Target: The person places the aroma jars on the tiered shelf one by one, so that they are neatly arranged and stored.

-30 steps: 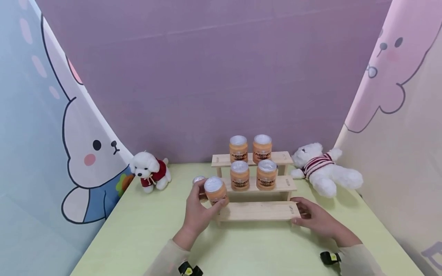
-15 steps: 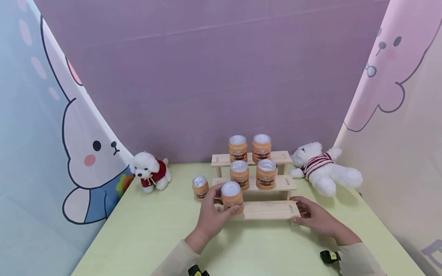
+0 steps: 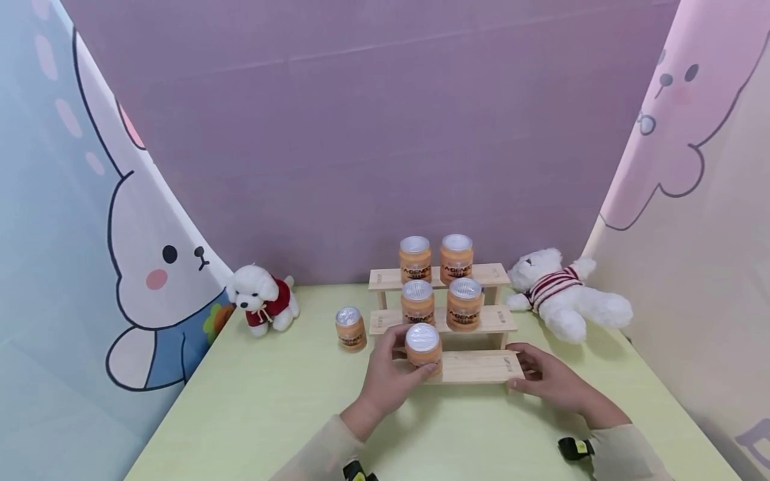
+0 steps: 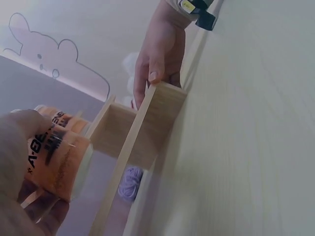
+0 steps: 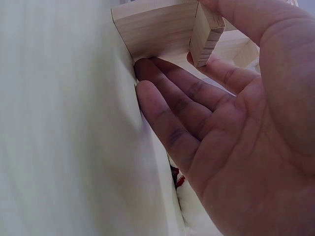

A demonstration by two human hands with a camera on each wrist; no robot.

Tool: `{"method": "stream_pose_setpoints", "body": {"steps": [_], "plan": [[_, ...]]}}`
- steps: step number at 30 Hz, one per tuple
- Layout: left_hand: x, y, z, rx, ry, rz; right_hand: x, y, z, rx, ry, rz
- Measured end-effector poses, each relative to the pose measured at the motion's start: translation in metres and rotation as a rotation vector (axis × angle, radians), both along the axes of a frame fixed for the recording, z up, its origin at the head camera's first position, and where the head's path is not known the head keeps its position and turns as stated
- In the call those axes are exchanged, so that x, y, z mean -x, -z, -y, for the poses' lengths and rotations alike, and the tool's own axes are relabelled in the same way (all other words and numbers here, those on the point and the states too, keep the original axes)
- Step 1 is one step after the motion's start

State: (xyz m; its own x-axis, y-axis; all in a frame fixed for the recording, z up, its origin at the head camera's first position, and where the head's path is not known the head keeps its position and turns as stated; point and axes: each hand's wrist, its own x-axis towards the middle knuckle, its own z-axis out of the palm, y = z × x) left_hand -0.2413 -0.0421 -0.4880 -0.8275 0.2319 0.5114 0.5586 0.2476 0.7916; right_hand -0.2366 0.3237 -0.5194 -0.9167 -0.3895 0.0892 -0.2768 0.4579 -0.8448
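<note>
My left hand (image 3: 383, 382) holds an orange jar with a silver lid (image 3: 424, 349) between thumb and fingers, upright, close over the lowest step of a three-step wooden display stand (image 3: 478, 367). In the left wrist view, the label of the held jar (image 4: 56, 160) shows dark lettering. My right hand (image 3: 552, 381) grips the right end of that lowest step. The right wrist view shows its thumb and index finger at the board's end (image 5: 207, 37), with the other fingers (image 5: 170, 115) extended beside the support beneath.
Two matching jars (image 3: 418, 304) stand on the middle step and two jars (image 3: 457, 259) on the top step. One more jar (image 3: 351, 329) stands on the table left of the stand. A plush dog (image 3: 263, 298) sits at the back left; a plush bear (image 3: 562, 294) lies at the right.
My left hand has carried the jar rightward, from the left end of the lowest step to farther along above it. The right hand stays at the step's end.
</note>
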Motion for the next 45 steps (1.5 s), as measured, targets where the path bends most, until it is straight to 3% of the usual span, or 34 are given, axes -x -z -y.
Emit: {"method": "stream_pose_setpoints", "body": {"steps": [14,31,45], "plan": [[0.003,0.003,-0.022,0.014,0.045,0.121,0.0,-0.001,0.001,0.003,0.006,0.002],[0.003,0.004,-0.031,0.097,0.02,0.145,0.0,0.002,-0.001,0.015,-0.004,-0.011],[-0.003,0.003,-0.032,0.109,0.087,0.142,0.0,-0.002,0.001,-0.008,0.019,0.018]]}}
